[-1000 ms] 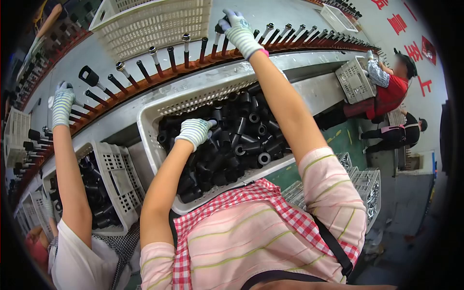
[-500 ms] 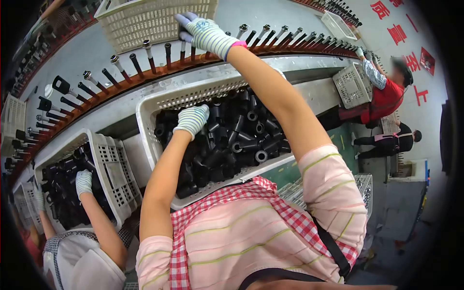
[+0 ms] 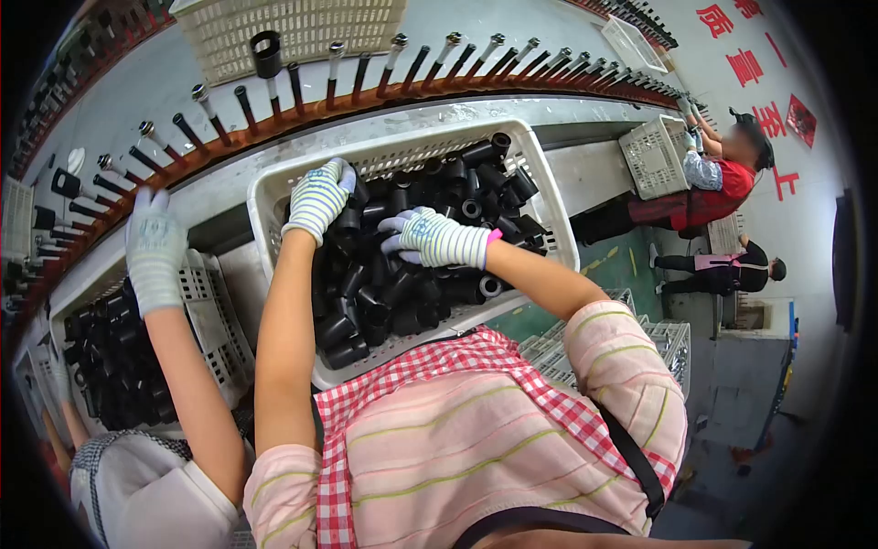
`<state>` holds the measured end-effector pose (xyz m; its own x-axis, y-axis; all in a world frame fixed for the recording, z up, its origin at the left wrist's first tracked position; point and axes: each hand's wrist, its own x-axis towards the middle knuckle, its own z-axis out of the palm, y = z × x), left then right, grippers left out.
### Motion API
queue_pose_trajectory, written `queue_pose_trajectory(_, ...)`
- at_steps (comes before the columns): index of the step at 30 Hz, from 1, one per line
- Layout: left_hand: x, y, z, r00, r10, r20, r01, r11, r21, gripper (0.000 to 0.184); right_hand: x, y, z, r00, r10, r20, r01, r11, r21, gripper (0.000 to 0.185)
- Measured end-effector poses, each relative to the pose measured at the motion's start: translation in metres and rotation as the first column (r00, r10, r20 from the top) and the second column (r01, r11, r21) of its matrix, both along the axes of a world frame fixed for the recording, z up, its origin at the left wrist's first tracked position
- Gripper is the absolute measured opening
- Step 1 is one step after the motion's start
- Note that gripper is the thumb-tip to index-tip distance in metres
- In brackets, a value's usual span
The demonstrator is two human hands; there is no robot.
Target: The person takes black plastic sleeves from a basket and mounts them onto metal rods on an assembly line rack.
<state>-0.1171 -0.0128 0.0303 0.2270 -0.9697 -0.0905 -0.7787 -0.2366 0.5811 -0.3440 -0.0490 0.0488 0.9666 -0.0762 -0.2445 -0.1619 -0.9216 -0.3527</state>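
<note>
A white plastic crate (image 3: 540,169) in front of me holds several short black tubes (image 3: 416,306). At its left side, my left hand (image 3: 318,197), in a striped glove, is closed on a black tube that its fingers partly hide. My right hand (image 3: 437,238), gloved the same way, reaches over the tubes near the crate's middle, its fingers apart and touching the pile. Behind the crate runs a curved orange rail (image 3: 320,108) of upright posts. One post carries a wide black tube (image 3: 266,55).
At left a co-worker's gloved hand (image 3: 155,247) is raised by the rail, above another crate (image 3: 215,306) of black tubes. A beige basket (image 3: 293,37) stands behind the rail. A person in red (image 3: 722,188) works beside a crate (image 3: 654,160) at right.
My right hand has come down from the rail into the crate. My left hand has moved slightly up and left. The posts have shifted left. The co-worker's hand has risen from their crate.
</note>
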Motion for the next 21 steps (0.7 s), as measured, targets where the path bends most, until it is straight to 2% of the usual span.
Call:
queue_pose_trajectory(3, -0.002, -0.001, 0.001, 1.0, -0.01, 0.007, 0.01, 1.0, 0.009, 0.041, -0.004, 0.009, -0.028, 0.975, -0.221, -0.03, 0.213, 0.961, -0.176, 0.042)
queue_pose_trajectory(4, -0.004, 0.0, 0.006, 1.0, -0.009, 0.011, 0.009, 1.0, 0.013, 0.04, 0.0, 0.012, -0.027, 0.968, -0.204, -0.147, 0.175, 0.967, -0.186, 0.043)
queue_pose_trajectory(5, -0.004, 0.002, 0.011, 1.0, -0.009, 0.015, 0.009, 1.0, 0.021, 0.04, -0.002, 0.013, -0.033, 0.979, -0.202, -0.024, 0.2, 0.978, -0.062, 0.036)
queue_pose_trajectory(7, -0.003, 0.004, 0.006, 0.998, -0.01, 0.063, 0.009, 1.0, 0.019, 0.04, 0.001, 0.014, -0.029, 0.991, -0.076, 0.111, 0.069, 0.996, 0.065, 0.03)
queue_pose_trajectory(8, -0.002, 0.004, 0.004, 0.998, -0.014, 0.06, 0.013, 1.0, 0.019, 0.04, 0.002, 0.012, -0.026, 0.992, -0.089, 0.091, 0.074, 0.985, 0.159, 0.026)
queue_pose_trajectory(9, 0.0, 0.005, 0.003, 0.998, -0.016, 0.058, 0.015, 1.0, 0.017, 0.04, 0.004, 0.004, -0.015, 0.992, -0.083, 0.093, 0.069, 0.987, 0.148, 0.026)
queue_pose_trajectory(11, 0.0, 0.007, 0.005, 0.997, -0.028, 0.071, 0.027, 0.999, 0.023, 0.038, 0.011, -0.026, 0.024, 0.923, -0.271, 0.274, 0.122, 0.879, 0.461, 0.026)
queue_pose_trajectory(13, -0.002, 0.006, 0.007, 0.994, -0.048, 0.1, 0.043, 0.998, 0.053, 0.037, 0.019, -0.059, 0.08, 0.813, -0.521, 0.259, 0.396, 0.822, 0.41, 0.027)
queue_pose_trajectory(14, -0.003, 0.005, 0.006, 0.994, -0.049, 0.098, 0.044, 0.998, 0.051, 0.037, 0.02, -0.091, 0.067, 0.627, -0.626, 0.463, 0.302, 0.743, 0.597, 0.031)
queue_pose_trajectory(15, -0.003, 0.005, 0.005, 0.991, -0.062, 0.115, 0.056, 0.997, 0.055, 0.036, 0.024, -0.119, 0.091, 0.566, -0.466, 0.68, 0.467, 0.861, 0.201, 0.03)
queue_pose_trajectory(17, -0.004, 0.005, 0.009, 0.988, -0.073, 0.134, 0.065, 0.996, 0.06, 0.036, 0.035, -0.162, 0.12, 0.465, -0.45, 0.762, 0.711, 0.702, -0.019, 0.027)
queue_pose_trajectory(19, -0.003, 0.006, 0.008, 0.99, -0.089, 0.111, 0.078, 0.992, 0.095, 0.035, 0.05, -0.199, 0.124, 0.445, -0.376, 0.813, 0.797, 0.58, -0.168, 0.026)
queue_pose_trajectory(21, -0.002, 0.006, 0.007, 0.991, -0.083, 0.103, 0.075, 0.993, 0.086, 0.035, 0.074, -0.21, 0.128, 0.676, -0.502, 0.539, 0.71, 0.639, -0.296, 0.027)
